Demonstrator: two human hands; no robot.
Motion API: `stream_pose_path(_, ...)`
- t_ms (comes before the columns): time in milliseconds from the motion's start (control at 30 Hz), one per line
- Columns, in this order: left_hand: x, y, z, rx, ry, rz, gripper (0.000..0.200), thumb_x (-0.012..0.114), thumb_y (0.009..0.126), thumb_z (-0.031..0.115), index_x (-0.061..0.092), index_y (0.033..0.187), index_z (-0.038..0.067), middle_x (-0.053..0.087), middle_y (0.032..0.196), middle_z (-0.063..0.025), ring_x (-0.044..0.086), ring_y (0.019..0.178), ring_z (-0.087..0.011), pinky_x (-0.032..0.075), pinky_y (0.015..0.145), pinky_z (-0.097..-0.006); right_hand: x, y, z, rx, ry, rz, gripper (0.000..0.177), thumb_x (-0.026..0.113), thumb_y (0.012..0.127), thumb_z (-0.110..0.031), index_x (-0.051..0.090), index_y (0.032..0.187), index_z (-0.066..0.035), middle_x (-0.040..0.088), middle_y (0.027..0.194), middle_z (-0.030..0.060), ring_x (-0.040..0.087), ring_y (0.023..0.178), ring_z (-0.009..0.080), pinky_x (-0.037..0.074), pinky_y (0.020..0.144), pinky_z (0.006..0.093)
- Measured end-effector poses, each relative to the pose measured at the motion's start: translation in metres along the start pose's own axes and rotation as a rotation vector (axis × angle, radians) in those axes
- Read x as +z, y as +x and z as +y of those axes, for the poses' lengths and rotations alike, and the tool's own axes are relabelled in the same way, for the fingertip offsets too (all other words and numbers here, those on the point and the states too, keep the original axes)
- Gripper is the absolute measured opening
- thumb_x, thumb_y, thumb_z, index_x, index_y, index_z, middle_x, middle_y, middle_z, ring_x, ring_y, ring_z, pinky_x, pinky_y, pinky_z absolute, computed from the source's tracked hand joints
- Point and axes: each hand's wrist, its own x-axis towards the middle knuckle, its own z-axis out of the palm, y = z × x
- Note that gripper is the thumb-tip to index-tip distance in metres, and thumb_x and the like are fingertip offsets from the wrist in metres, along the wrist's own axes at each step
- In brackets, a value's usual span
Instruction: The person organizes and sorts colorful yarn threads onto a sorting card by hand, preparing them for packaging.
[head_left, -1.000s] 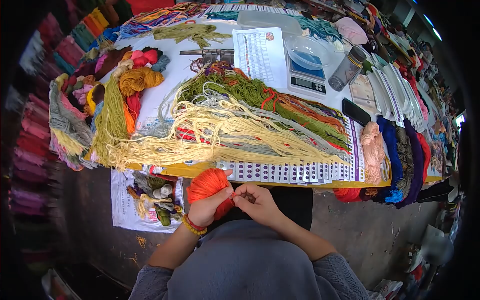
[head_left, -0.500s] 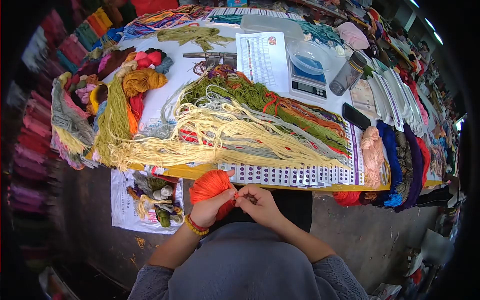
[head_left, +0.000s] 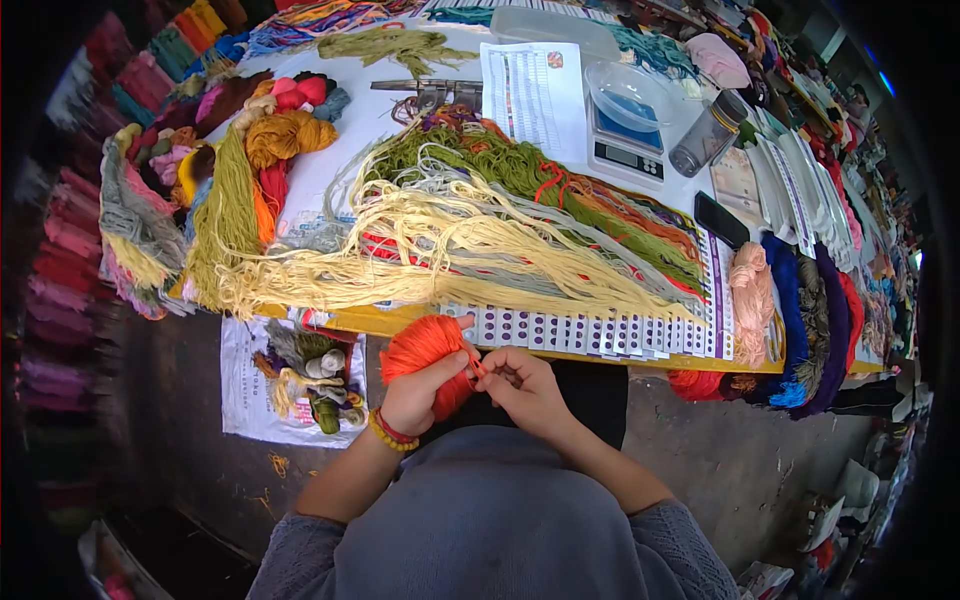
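Note:
A thick orange-red skein of thread [head_left: 428,352] is in my left hand [head_left: 418,400], whose fingers wrap around it in front of the table edge. Beside it, my right hand [head_left: 522,385] pinches a bit of the same orange thread at the skein's right side. The fingertips of both hands nearly meet there. Just beyond them, a long spread of cream thread [head_left: 480,270] lies over grey, red and green strands on the table. White cards with purple dots [head_left: 560,330] line the table's front edge under the threads.
Further back are a digital scale [head_left: 627,160] with a clear bowl [head_left: 628,95], a printed sheet [head_left: 533,95] and a dark jar [head_left: 708,133]. A phone [head_left: 721,220] lies right of the threads. Small skeins rest on a white bag [head_left: 245,390] at lower left.
The view has tilted slightly, so the table sits a little higher. My right fingers have shifted slightly at the skein's side, and the left hand keeps its hold.

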Motion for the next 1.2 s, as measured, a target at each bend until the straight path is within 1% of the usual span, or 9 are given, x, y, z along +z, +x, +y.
stream_pose_path(233, -0.0018, 0.0007, -0.0023, -0.005, 0.008, -0.010, 0.042, 0.050, 0.083, 0.001, 0.038, 0.123, -0.003, 0.056, 0.083, -0.0050, 0.053, 0.075, -0.0110, 0.044, 0.072, -0.0248, 0.0020, 0.0009, -0.0028, 0.002, 0.001, 0.009, 0.007, 0.054, 0.081, -0.005, 0.054, 0.087, -0.001, 0.053, 0.071, -0.0033, 0.043, 0.059, -0.0001, 0.036, 0.053, 0.0154)
stream_pose_path(533, -0.0016, 0.0013, -0.0034, -0.009, 0.025, 0.018, 0.040, 0.053, 0.083, 0.002, 0.041, 0.121, 0.000, 0.055, 0.081, -0.0027, 0.053, 0.073, -0.0098, 0.044, 0.069, -0.0233, 0.0004, 0.0021, -0.0006, 0.001, -0.001, 0.006, 0.007, 0.054, 0.082, -0.007, 0.054, 0.086, -0.002, 0.052, 0.070, -0.0039, 0.043, 0.058, 0.0004, 0.036, 0.052, 0.0159)
stream_pose_path(700, -0.0002, 0.0031, -0.0048, -0.029, 0.014, 0.025, 0.040, 0.053, 0.084, 0.005, 0.040, 0.122, 0.000, 0.056, 0.081, -0.0041, 0.054, 0.072, -0.0107, 0.044, 0.067, -0.0242, 0.0004, 0.0024, -0.0049, 0.051, 0.026, -0.014, 0.009, 0.050, 0.085, -0.010, 0.053, 0.088, -0.002, 0.055, 0.071, 0.0003, 0.047, 0.057, 0.0039, 0.039, 0.052, 0.0175)
stream_pose_path(833, 0.0037, 0.0011, -0.0014, -0.036, -0.006, 0.002, 0.038, 0.051, 0.085, 0.006, 0.040, 0.121, 0.000, 0.057, 0.082, -0.0062, 0.055, 0.071, -0.0125, 0.045, 0.065, -0.0254, -0.0003, 0.0028, -0.0049, 0.060, 0.054, -0.013, 0.010, 0.047, 0.086, -0.010, 0.051, 0.090, -0.002, 0.056, 0.070, 0.0027, 0.048, 0.056, 0.0053, 0.040, 0.051, 0.0184)
stream_pose_path(933, 0.0047, 0.0012, -0.0015, -0.043, -0.011, 0.016, 0.037, 0.050, 0.086, 0.007, 0.040, 0.121, 0.000, 0.058, 0.082, -0.0081, 0.055, 0.071, -0.0142, 0.046, 0.063, -0.0261, -0.0008, 0.0030, -0.0039, 0.055, 0.076, 0.006, 0.010, 0.045, 0.086, -0.009, 0.050, 0.090, -0.002, 0.056, 0.069, 0.0040, 0.047, 0.053, 0.0055, 0.039, 0.049, 0.0186)
stream_pose_path(1000, 0.0022, 0.0022, -0.0043, -0.044, 0.006, 0.064, 0.036, 0.050, 0.086, 0.007, 0.041, 0.120, 0.000, 0.058, 0.084, -0.0088, 0.056, 0.071, -0.0144, 0.046, 0.063, -0.0260, -0.0009, 0.0034, -0.0026, 0.049, 0.112, 0.038, 0.009, 0.045, 0.087, -0.008, 0.051, 0.090, -0.002, 0.058, 0.067, 0.0065, 0.047, 0.048, 0.0068, 0.039, 0.046, 0.0185)
stream_pose_path(1133, -0.0012, 0.0023, -0.0060, -0.052, -0.007, 0.031, 0.037, 0.050, 0.086, 0.007, 0.040, 0.121, -0.001, 0.058, 0.086, -0.0087, 0.055, 0.073, -0.0139, 0.046, 0.065, -0.0257, -0.0012, 0.0040, 0.0008, 0.050, 0.120, 0.039, 0.010, 0.044, 0.088, -0.009, 0.050, 0.090, -0.002, 0.058, 0.066, 0.0070, 0.047, 0.047, 0.0072, 0.039, 0.046, 0.0186)
stream_pose_path(1200, -0.0002, 0.0026, -0.0065, -0.051, -0.018, 0.057, 0.036, 0.049, 0.085, 0.004, 0.039, 0.120, -0.003, 0.059, 0.082, -0.0086, 0.056, 0.071, -0.0159, 0.047, 0.065, -0.0278, -0.0011, 0.0044, 0.0007, 0.063, 0.107, 0.039, 0.009, 0.045, 0.087, -0.009, 0.050, 0.090, -0.002, 0.058, 0.067, 0.0059, 0.048, 0.049, 0.0067, 0.039, 0.047, 0.0182)
